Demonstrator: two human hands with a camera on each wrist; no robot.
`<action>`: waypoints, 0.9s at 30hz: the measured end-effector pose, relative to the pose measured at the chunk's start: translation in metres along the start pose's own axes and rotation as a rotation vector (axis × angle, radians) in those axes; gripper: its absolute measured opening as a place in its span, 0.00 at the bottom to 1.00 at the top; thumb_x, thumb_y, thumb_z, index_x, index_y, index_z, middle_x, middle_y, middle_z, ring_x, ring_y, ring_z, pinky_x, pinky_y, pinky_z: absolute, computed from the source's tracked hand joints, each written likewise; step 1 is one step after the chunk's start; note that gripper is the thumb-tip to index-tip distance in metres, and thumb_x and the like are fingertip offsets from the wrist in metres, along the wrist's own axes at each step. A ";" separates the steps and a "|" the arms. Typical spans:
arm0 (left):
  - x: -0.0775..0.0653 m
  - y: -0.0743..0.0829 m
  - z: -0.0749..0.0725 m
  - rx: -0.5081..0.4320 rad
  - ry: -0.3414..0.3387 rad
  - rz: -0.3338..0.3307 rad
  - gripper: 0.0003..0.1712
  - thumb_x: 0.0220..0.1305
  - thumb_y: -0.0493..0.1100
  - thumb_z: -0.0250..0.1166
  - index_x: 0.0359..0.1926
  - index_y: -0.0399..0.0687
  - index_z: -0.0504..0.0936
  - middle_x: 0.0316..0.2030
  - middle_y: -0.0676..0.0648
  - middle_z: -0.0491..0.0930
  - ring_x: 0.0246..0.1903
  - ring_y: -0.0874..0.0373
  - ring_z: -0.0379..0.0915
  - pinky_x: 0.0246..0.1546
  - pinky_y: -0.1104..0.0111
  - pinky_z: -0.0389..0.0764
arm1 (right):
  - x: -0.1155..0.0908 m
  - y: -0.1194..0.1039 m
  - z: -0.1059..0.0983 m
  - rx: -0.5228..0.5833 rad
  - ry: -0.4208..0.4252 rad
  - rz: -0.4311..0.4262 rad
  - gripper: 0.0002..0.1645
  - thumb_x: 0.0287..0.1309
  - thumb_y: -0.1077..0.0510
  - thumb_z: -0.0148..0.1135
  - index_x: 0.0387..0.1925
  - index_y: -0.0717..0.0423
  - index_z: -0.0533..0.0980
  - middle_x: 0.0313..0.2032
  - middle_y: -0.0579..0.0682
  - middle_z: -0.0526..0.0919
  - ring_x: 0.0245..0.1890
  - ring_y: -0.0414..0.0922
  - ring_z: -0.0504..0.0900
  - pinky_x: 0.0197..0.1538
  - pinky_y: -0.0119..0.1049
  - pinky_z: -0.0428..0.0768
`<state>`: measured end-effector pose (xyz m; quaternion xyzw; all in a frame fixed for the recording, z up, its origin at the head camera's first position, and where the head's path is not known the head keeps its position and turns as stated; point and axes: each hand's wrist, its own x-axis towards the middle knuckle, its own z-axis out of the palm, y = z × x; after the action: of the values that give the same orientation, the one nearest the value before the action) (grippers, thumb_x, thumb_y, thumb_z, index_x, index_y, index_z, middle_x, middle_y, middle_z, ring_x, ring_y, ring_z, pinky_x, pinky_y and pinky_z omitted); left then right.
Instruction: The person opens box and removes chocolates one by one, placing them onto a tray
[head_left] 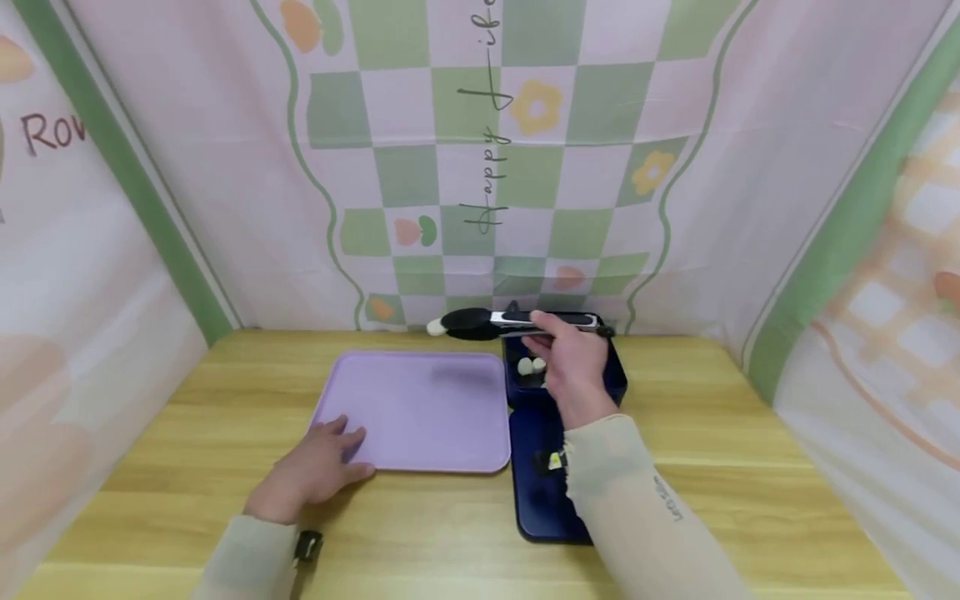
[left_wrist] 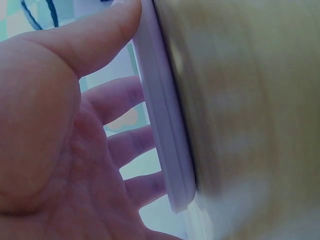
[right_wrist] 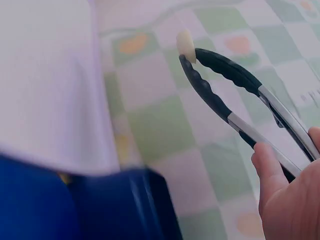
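The right hand [head_left: 576, 358] grasps the tongs [head_left: 510, 318], with fingers and thumb closed around the handle, and the long axis of the tongs runs from these fingers straight out to the left. At the far end, the tips pinch a small pale piece [head_left: 436, 327], so this piece lies to the left of the right fingers, a full tool's reach away; how its own long axis points is difficult to tell. Below the tips and nearer to the person is the purple tray [head_left: 427, 417], also on the left of the right fingers, and a soft shadow on it suggests that the tongs are raised. Directly under the right hand is the dark blue box [head_left: 617, 375] with more pale pieces [head_left: 525, 367] inside. The left hand [head_left: 318, 462] is released, fingers spread, touching the tray at its near left corner; the right hand is nearer to the pinched piece.
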<state>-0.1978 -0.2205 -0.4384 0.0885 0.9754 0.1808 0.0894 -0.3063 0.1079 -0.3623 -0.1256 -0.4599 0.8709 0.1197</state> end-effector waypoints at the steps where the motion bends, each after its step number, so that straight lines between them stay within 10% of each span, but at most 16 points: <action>1: 0.000 0.000 0.000 0.000 -0.002 -0.005 0.38 0.65 0.58 0.67 0.68 0.39 0.73 0.71 0.26 0.55 0.67 0.21 0.46 0.62 0.31 0.54 | -0.001 0.006 0.005 -0.014 -0.008 0.000 0.22 0.48 0.70 0.75 0.45 0.71 0.77 0.30 0.58 0.87 0.30 0.54 0.88 0.43 0.50 0.85; 27: 0.002 -0.002 0.000 0.002 -0.018 -0.056 0.38 0.65 0.58 0.66 0.69 0.42 0.71 0.73 0.30 0.54 0.69 0.23 0.44 0.57 0.25 0.53 | -0.017 0.129 0.093 -0.210 0.029 0.060 0.35 0.39 0.69 0.80 0.53 0.62 0.76 0.38 0.57 0.86 0.33 0.51 0.87 0.38 0.43 0.87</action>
<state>-0.1995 -0.2215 -0.4393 0.0629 0.9769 0.1764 0.1031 -0.3326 -0.0403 -0.4171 -0.1639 -0.5427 0.8192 0.0866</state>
